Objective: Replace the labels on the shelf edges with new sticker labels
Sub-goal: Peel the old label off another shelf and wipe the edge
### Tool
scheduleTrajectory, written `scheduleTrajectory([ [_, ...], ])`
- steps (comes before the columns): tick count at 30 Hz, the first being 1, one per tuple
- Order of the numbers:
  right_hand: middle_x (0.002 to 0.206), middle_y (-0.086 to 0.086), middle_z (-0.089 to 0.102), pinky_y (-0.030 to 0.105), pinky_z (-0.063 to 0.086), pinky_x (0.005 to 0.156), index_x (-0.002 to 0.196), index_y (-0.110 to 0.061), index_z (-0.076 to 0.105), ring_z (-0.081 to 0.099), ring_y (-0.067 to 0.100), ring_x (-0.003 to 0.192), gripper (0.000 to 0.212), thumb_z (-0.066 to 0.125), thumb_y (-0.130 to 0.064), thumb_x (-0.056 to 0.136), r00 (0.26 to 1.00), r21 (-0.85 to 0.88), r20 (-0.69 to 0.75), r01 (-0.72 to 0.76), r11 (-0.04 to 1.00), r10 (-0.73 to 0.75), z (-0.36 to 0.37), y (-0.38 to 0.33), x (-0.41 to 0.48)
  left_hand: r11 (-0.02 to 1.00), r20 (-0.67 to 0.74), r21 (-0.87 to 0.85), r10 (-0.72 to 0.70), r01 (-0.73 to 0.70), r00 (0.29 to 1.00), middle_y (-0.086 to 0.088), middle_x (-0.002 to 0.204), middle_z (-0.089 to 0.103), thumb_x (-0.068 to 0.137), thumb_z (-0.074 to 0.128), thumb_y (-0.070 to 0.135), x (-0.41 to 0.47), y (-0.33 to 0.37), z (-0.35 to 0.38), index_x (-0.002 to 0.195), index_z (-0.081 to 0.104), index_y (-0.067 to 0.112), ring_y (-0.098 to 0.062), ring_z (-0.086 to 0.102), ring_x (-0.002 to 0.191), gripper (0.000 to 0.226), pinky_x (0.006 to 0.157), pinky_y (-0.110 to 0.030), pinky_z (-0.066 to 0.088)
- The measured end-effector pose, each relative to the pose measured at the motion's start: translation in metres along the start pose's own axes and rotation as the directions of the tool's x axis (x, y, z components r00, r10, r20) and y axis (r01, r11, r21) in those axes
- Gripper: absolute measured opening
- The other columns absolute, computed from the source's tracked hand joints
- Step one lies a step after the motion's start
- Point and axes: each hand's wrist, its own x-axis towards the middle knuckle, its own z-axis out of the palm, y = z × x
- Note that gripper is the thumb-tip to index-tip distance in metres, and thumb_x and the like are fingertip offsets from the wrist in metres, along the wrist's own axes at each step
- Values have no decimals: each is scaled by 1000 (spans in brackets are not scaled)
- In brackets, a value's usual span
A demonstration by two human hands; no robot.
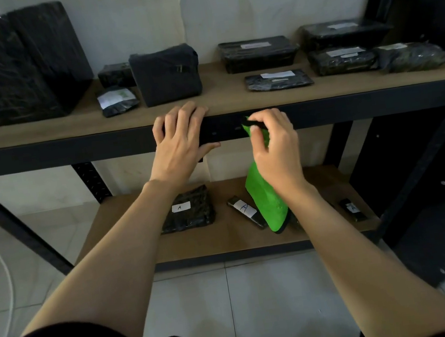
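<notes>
The black metal front edge (pixel 70 151) of the upper wooden shelf runs across the view. My left hand (pixel 180 142) lies over this edge, fingers on the shelf top and thumb under the rail. My right hand (pixel 275 143) grips a bright green cloth (pixel 266 205) with a black hem and holds its top corner against the rail just right of my left hand. The rest of the cloth hangs down in front of the lower shelf. No label shows on the visible part of the rail.
Several black wrapped parcels (pixel 168 74) stand on the upper shelf, some with white labels. The lower shelf (pixel 128 238) holds a black packet marked A (pixel 187 210) and two small black items with white stickers. Black uprights (pixel 420 157) frame the rack; tiled floor below.
</notes>
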Motion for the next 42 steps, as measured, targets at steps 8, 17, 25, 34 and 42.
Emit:
scheduleTrajectory([
  [8,90,10,63,26,36,86,100,-3,66,56,23,87,14,58,-5,88,997,-111,11,77,991,-77,6,8,-6,1000,-60,-7,26,-26,998,-17,123,55,83,54,49,0,-3,8,127,50,6,-36,51,112,62,97,-47,34],
  [17,89,8,61,24,28,84,96,-6,65,53,22,87,13,58,-4,86,992,-148,99,90,985,-76,4,8,3,1000,-107,1,31,-31,994,-16,122,56,84,51,49,1,-5,13,127,43,10,-29,40,112,58,96,-43,32],
  [25,93,7,60,31,30,86,99,-9,65,53,23,93,14,56,-8,88,964,-198,260,119,973,-65,-6,4,13,998,-91,53,30,-25,995,-17,119,58,80,61,45,1,-1,5,124,52,6,-29,42,109,60,94,-40,27],
  [34,86,-3,53,27,30,85,87,-10,58,46,14,88,9,49,-7,86,957,0,286,-48,999,46,-20,6,4,994,-63,107,17,-10,998,-14,119,59,76,70,46,0,1,1,123,56,7,-32,54,105,63,94,-41,32],
  [42,100,12,57,18,35,80,104,-2,58,51,22,97,16,58,-8,89,986,-51,163,35,998,-26,1,-1,4,995,-64,95,13,-7,998,-13,121,58,78,63,47,-1,2,3,124,55,8,-29,49,109,60,96,-42,34],
])
